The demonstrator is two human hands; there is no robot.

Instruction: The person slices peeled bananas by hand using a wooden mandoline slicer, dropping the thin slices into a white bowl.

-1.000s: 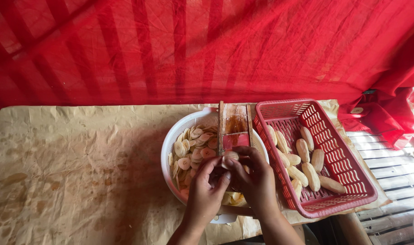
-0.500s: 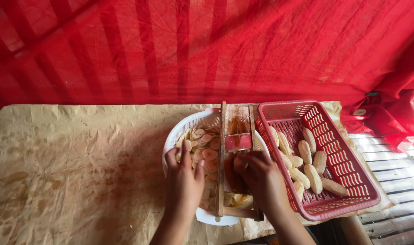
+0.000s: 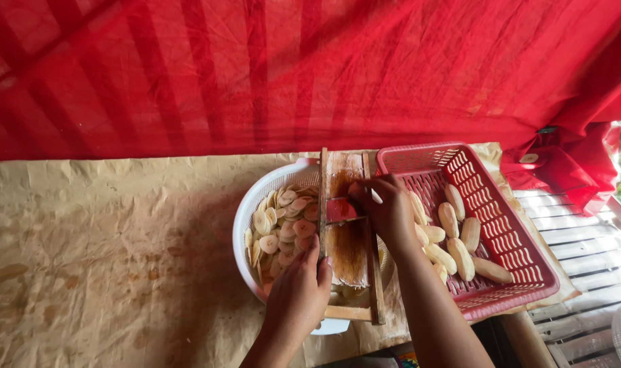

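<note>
Wooden slicing board with a flat blade across its middle is lying as a bridge over the round white perforated plastic basin, so cut pieces are dropping straight through into it; pale round banana slices are piling up inside the basin, mostly on its left half.

Left hand is clamping the near left rail of the board, fingers curled tight over the edge, likely steadying it against the push; right hand is sitting at the far end near the blade, fingers pinched narrow around a small pale piece of banana pressed to the wood; cannot tell how much of that piece is left.

Red slotted rectangular plastic basket is sitting just right of the board, touching or nearly so, keeping the peeled whole bananas within reach of the right hand; everything is resting on a stained brown paper covering; red striped cloth is hanging behind.
</note>
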